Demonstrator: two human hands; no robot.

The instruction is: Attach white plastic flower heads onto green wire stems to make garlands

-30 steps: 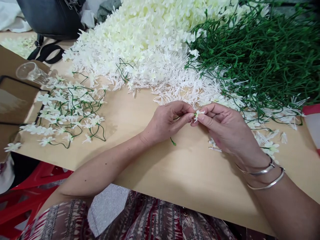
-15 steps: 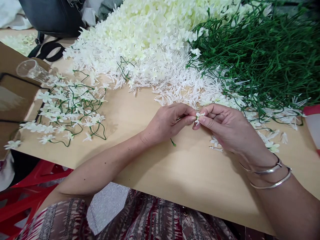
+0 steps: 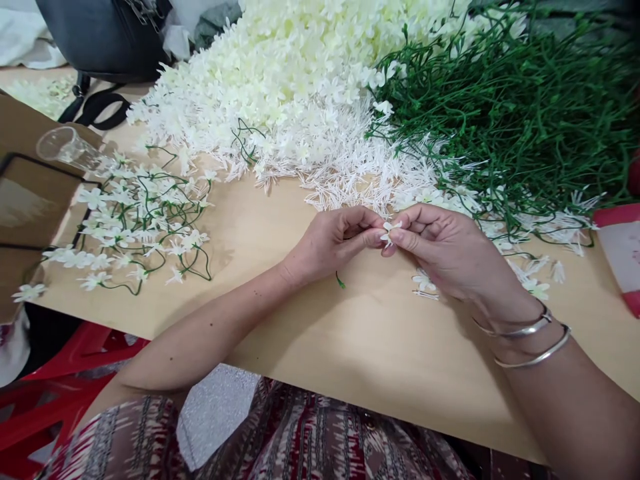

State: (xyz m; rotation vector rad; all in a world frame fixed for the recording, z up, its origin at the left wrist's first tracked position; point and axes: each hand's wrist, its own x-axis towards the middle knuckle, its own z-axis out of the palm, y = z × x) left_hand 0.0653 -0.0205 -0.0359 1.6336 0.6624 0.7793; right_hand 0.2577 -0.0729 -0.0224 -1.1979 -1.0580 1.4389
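Both hands meet over the table, fingertips nearly touching around a small white artificial flower point(image 3: 391, 232). My right hand point(image 3: 445, 250), closed in a pinch of thumb and forefinger, grips this flower. My left hand point(image 3: 337, 241) is also closed, pinching a green plastic stem point(image 3: 341, 281). Most of that stem is hidden behind the left fingers; its budded lower end hangs out below them. Just under the right hand, a few loose white petals point(image 3: 424, 280) and thin white stamens point(image 3: 427, 295) lie on the tabletop.
Behind the hands spreads a large heap of white petals point(image 3: 280, 73). A tangle of green stems point(image 3: 515, 120) lies at right. Flowers on stems point(image 3: 125, 227) are gathered at left, by a clear plastic cup point(image 3: 75, 148) and cardboard box point(image 3: 30, 193). A black bag point(image 3: 110, 40) sits at the back.
The whole view has shifted slightly. Both hands keep their pinches on the flower and stem, and the flower appears turned a little between the fingertips.
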